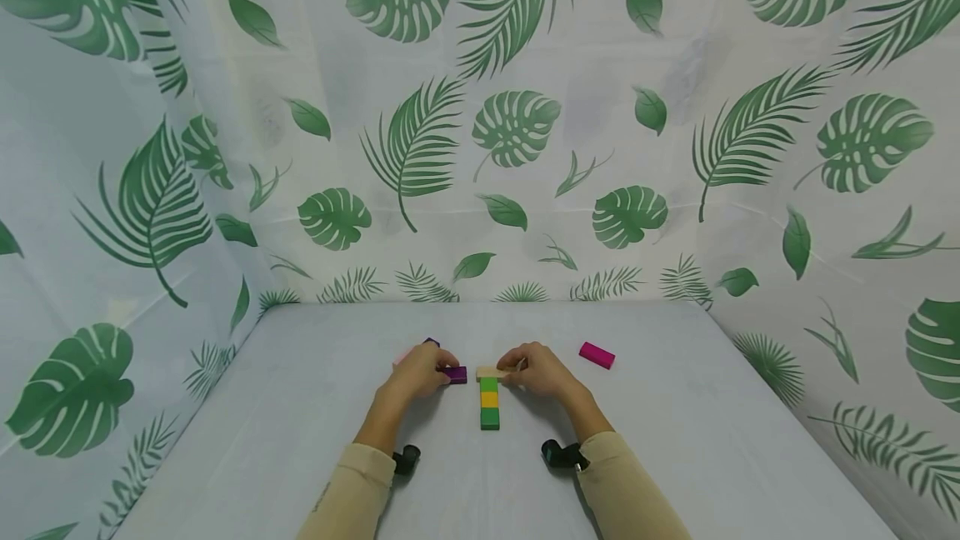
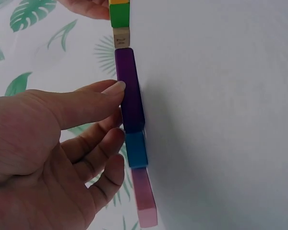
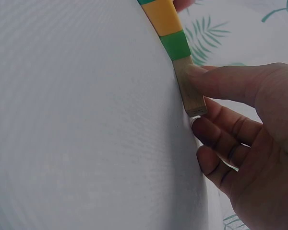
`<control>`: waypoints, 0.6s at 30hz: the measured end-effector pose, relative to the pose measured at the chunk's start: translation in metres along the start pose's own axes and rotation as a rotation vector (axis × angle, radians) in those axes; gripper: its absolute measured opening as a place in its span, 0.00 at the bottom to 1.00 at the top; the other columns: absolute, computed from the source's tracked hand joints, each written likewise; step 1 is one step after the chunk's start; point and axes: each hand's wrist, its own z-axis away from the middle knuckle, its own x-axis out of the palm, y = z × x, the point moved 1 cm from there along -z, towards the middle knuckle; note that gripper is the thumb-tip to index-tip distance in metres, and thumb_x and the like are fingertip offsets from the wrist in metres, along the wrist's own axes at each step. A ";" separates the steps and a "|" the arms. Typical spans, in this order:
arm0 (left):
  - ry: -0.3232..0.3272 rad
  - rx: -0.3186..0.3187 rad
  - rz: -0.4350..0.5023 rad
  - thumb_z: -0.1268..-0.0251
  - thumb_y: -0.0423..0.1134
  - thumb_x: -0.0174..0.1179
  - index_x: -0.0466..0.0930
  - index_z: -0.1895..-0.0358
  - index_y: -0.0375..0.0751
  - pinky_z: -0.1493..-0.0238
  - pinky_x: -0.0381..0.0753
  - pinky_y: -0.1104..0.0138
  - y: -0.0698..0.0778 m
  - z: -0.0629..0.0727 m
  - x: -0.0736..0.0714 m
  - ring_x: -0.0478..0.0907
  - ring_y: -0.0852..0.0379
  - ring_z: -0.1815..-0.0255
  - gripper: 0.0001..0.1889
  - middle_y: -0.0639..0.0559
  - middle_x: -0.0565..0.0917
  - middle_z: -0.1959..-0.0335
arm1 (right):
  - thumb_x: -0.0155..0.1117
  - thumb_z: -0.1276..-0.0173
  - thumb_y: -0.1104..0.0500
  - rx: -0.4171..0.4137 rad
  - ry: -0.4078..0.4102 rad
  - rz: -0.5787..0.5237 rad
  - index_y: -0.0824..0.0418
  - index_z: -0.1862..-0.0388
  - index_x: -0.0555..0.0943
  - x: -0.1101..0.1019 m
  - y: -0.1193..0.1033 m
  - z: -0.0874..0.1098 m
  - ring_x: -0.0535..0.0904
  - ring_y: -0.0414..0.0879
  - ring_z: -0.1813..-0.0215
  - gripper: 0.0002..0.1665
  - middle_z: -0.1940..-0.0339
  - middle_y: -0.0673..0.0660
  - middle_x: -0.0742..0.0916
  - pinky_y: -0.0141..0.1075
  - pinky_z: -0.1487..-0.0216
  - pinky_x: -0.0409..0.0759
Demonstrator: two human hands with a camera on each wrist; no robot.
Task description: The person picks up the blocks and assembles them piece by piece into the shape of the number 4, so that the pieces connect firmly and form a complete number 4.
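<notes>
My left hand pinches a purple block, thumb on its near face and fingers behind it, as the left wrist view shows. Opposite it, my right hand holds a plain wooden block between thumb and fingers. That wooden block lies crosswise at the far end of a column made of a light green block, a yellow block and a darker green block. In the head view a small gap separates the purple block from the wooden one.
Partly hidden beyond the left hand are a pink block and a blue block. A magenta half-round block lies at the right on the white tabletop. Leaf-printed cloth walls the back and sides.
</notes>
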 end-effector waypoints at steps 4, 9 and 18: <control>0.004 0.033 -0.009 0.35 0.26 0.67 0.90 0.48 0.40 0.39 0.81 0.52 0.002 -0.001 0.002 0.83 0.50 0.49 0.14 0.45 0.89 0.53 | 0.77 0.36 0.60 0.000 0.000 0.000 0.53 0.55 0.91 0.000 0.001 -0.001 0.76 0.46 0.57 0.10 0.60 0.48 0.89 0.38 0.56 0.76; 0.009 0.037 -0.017 0.35 0.27 0.67 0.90 0.49 0.39 0.39 0.81 0.51 0.004 -0.001 0.003 0.83 0.50 0.48 0.13 0.45 0.89 0.53 | 0.77 0.35 0.61 0.009 0.003 0.001 0.53 0.55 0.91 0.000 0.000 -0.001 0.76 0.45 0.57 0.10 0.60 0.48 0.89 0.38 0.56 0.76; 0.027 0.046 -0.041 0.34 0.27 0.67 0.90 0.49 0.39 0.40 0.81 0.52 0.007 0.000 0.004 0.82 0.50 0.49 0.13 0.44 0.87 0.53 | 0.76 0.35 0.61 0.013 0.002 -0.007 0.53 0.54 0.91 0.000 -0.002 0.001 0.76 0.46 0.57 0.10 0.60 0.48 0.89 0.38 0.56 0.76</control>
